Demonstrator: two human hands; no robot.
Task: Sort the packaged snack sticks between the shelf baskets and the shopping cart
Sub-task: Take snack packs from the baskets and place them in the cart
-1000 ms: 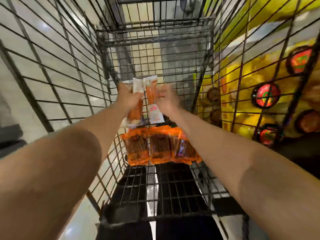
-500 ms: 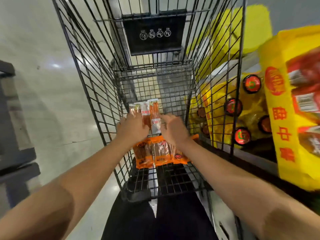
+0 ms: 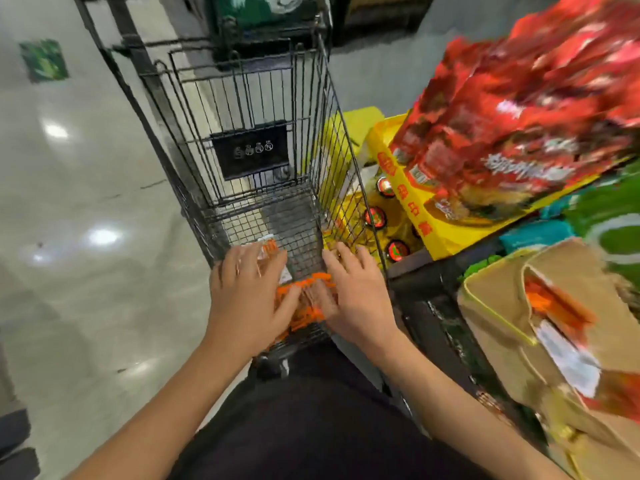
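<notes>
Floor: pale glossy tile is seen under a black wire shopping cart (image 3: 249, 109), with shelf goods just beside it on the right.
Snack sticks: orange packets (image 3: 308, 299) lie on the cart bottom, at its near end.
Left hand (image 3: 249, 299): fingers are spread flat over clear-wrapped packets (image 3: 268, 249); a grip cannot be told.
Right hand (image 3: 356, 296): fingers lie straight, pressed on the orange packets.
Advice: packets are best squared flat together before being released, clear of the wire gaps.

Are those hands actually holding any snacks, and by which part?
Hard to tell. Both the left hand and right hand lie with fingers spread over the orange snack packs in the cart, pressing rather than clearly gripping.
</notes>
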